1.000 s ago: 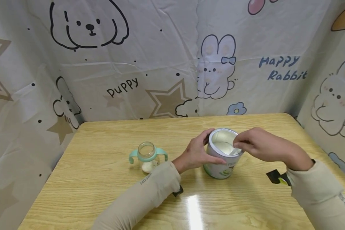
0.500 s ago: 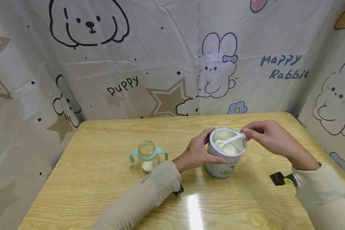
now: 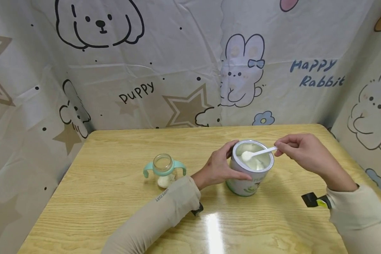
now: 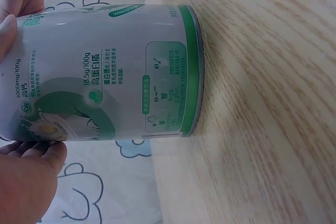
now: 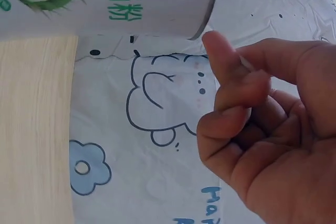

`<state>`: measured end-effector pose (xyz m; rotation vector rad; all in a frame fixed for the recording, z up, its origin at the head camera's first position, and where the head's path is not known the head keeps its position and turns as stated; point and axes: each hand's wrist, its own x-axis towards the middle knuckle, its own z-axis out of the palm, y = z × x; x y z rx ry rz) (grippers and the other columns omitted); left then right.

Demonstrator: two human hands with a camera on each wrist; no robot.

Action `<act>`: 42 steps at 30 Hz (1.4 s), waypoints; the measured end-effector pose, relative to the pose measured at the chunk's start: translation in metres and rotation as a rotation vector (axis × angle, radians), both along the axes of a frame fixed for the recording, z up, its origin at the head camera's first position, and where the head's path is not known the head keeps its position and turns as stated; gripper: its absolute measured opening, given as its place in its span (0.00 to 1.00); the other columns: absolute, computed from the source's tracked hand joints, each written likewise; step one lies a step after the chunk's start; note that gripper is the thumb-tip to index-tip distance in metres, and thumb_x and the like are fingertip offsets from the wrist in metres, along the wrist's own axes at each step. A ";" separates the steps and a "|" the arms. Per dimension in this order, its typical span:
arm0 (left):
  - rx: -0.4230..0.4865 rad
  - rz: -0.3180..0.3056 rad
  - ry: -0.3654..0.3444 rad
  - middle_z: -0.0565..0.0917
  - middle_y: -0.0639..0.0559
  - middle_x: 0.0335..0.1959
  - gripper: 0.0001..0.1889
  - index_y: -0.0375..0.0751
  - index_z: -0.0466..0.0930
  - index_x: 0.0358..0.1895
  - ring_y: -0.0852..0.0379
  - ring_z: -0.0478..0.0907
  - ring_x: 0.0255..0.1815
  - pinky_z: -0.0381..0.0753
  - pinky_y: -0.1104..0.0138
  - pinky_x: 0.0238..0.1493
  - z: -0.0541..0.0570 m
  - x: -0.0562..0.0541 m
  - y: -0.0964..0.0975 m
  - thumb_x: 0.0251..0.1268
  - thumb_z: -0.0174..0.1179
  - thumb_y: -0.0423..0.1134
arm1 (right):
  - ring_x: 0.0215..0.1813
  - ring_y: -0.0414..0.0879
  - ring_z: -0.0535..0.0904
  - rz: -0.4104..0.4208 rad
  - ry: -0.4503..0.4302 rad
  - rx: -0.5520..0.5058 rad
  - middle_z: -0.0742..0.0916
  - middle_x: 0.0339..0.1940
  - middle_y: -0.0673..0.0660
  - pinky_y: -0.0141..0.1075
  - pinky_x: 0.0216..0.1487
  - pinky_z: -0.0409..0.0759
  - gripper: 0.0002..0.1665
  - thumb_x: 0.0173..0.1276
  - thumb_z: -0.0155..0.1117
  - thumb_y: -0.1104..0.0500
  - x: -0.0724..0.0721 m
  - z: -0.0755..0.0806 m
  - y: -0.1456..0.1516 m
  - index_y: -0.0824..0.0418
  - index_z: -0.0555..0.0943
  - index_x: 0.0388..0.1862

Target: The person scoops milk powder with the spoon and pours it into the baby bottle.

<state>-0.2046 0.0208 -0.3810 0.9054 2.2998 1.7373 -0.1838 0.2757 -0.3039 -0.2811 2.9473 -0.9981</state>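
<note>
A white and green milk powder can (image 3: 245,185) stands lidless on the table, tilted slightly; its printed label (image 4: 105,77) faces the left wrist view. My left hand (image 3: 216,165) grips it from the left, thumb across the front and fingers behind. A white plastic scoop (image 3: 263,152), its bowl heaped with pale powder, hangs over the can's mouth. The tip of its handle is pinched between thumb and forefinger of my right hand (image 3: 304,152). In the right wrist view the fingers (image 5: 231,129) are curled, and the handle is mostly hidden there.
Left of the can stands a lidless baby bottle (image 3: 163,164) with mint-green handles and pale powder in its base; my left sleeve (image 3: 165,215) passes close to it. The wooden table (image 3: 114,151) is bordered by a cartoon-printed cloth (image 3: 177,70).
My right hand has lifted the scoop out of the powder, now heaped, and drawn slightly right. My left hand stays on the can. The head view has shifted slightly.
</note>
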 end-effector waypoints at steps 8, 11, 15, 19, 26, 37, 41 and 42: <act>-0.003 0.000 -0.001 0.73 0.50 0.67 0.53 0.40 0.60 0.74 0.61 0.68 0.69 0.67 0.70 0.68 0.000 0.001 0.000 0.42 0.83 0.34 | 0.31 0.43 0.71 -0.006 -0.009 -0.023 0.90 0.35 0.53 0.34 0.25 0.66 0.24 0.79 0.55 0.47 0.002 -0.003 0.002 0.67 0.83 0.52; -0.004 0.002 -0.011 0.73 0.51 0.68 0.54 0.40 0.59 0.75 0.61 0.67 0.70 0.66 0.70 0.69 0.000 0.001 0.000 0.42 0.83 0.35 | 0.32 0.43 0.71 -0.011 -0.015 -0.027 0.90 0.36 0.53 0.35 0.25 0.66 0.24 0.79 0.55 0.47 0.002 -0.004 0.003 0.67 0.82 0.52; -0.010 -0.004 -0.023 0.72 0.50 0.69 0.55 0.39 0.57 0.76 0.61 0.66 0.71 0.65 0.70 0.70 0.001 0.002 0.000 0.43 0.82 0.35 | 0.32 0.43 0.71 -0.011 -0.024 -0.040 0.90 0.37 0.55 0.35 0.25 0.66 0.25 0.79 0.54 0.47 0.002 -0.005 0.004 0.68 0.82 0.53; -0.015 -0.008 -0.019 0.71 0.50 0.70 0.55 0.39 0.57 0.76 0.62 0.64 0.72 0.62 0.70 0.71 0.003 0.002 -0.003 0.43 0.83 0.36 | 0.34 0.43 0.72 -0.014 -0.025 -0.050 0.90 0.38 0.56 0.33 0.28 0.69 0.25 0.80 0.54 0.47 0.002 -0.005 0.004 0.68 0.82 0.54; -0.022 -0.004 -0.022 0.66 0.45 0.73 0.55 0.36 0.56 0.76 0.59 0.62 0.74 0.61 0.71 0.72 0.006 0.001 -0.011 0.43 0.82 0.34 | 0.34 0.44 0.72 -0.042 -0.029 -0.082 0.90 0.38 0.54 0.34 0.25 0.67 0.23 0.80 0.54 0.49 0.002 -0.004 0.007 0.68 0.81 0.55; -0.048 0.010 -0.124 0.62 0.46 0.77 0.57 0.37 0.54 0.78 0.56 0.59 0.76 0.61 0.70 0.71 0.015 0.000 -0.032 0.44 0.82 0.34 | 0.34 0.44 0.69 -0.068 -0.028 -0.129 0.87 0.32 0.46 0.38 0.25 0.62 0.28 0.78 0.53 0.42 0.006 0.007 0.006 0.65 0.81 0.53; -0.053 0.001 -0.131 0.62 0.46 0.77 0.56 0.37 0.53 0.78 0.55 0.58 0.77 0.61 0.68 0.72 0.017 -0.001 -0.040 0.45 0.81 0.34 | 0.32 0.45 0.68 -0.063 -0.018 -0.159 0.85 0.31 0.46 0.40 0.24 0.59 0.28 0.78 0.54 0.41 0.006 0.009 0.003 0.65 0.81 0.52; -0.054 0.001 -0.129 0.62 0.46 0.77 0.56 0.37 0.53 0.78 0.54 0.58 0.77 0.62 0.67 0.72 0.019 -0.001 -0.042 0.45 0.81 0.34 | 0.33 0.45 0.68 -0.065 -0.019 -0.160 0.85 0.31 0.46 0.40 0.24 0.59 0.28 0.78 0.54 0.41 0.006 0.010 0.001 0.65 0.81 0.52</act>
